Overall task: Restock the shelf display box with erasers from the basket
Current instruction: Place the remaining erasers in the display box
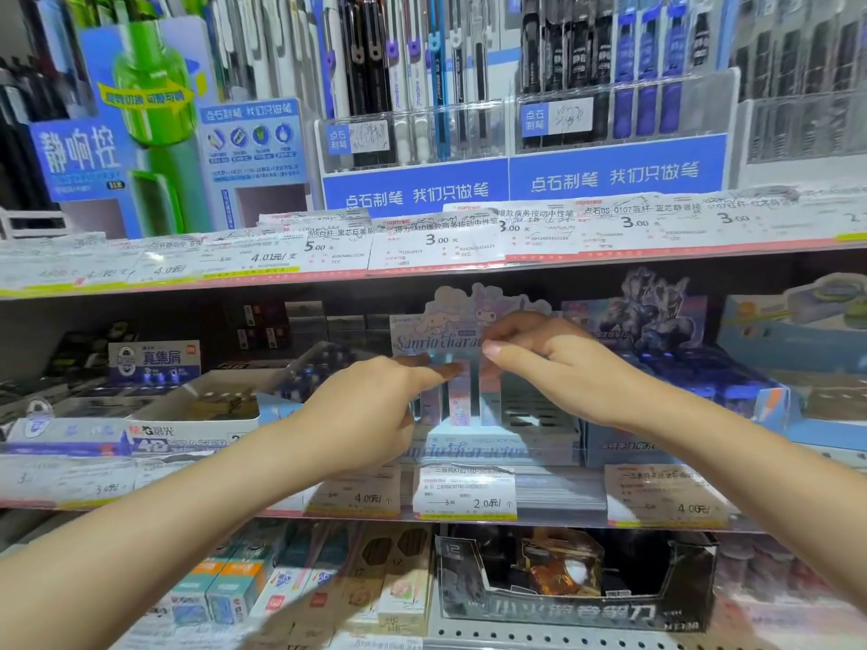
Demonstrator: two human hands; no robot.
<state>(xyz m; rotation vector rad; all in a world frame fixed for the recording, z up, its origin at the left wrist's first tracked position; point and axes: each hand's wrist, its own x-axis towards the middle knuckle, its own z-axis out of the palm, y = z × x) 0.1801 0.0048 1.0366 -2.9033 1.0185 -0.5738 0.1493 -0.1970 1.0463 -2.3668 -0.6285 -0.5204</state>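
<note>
The pastel display box (488,450) with cartoon characters stands on the middle shelf, its header card behind my hands. Several tall pink and blue erasers (459,401) stand upright in its left slots; the slots on the right look empty. My left hand (370,410) reaches in from the left, its thumb and fingertips at the top of a pink eraser. My right hand (549,363) comes from the right, and its thumb and fingers pinch the top of the neighbouring eraser (490,391). The basket is out of view.
A white eraser carton (187,429) sits left of the display box and a blue box (694,405) sits to its right. Price tags (464,492) line the shelf edge. Pen racks (516,133) fill the shelf above, and more boxes (577,579) the one below.
</note>
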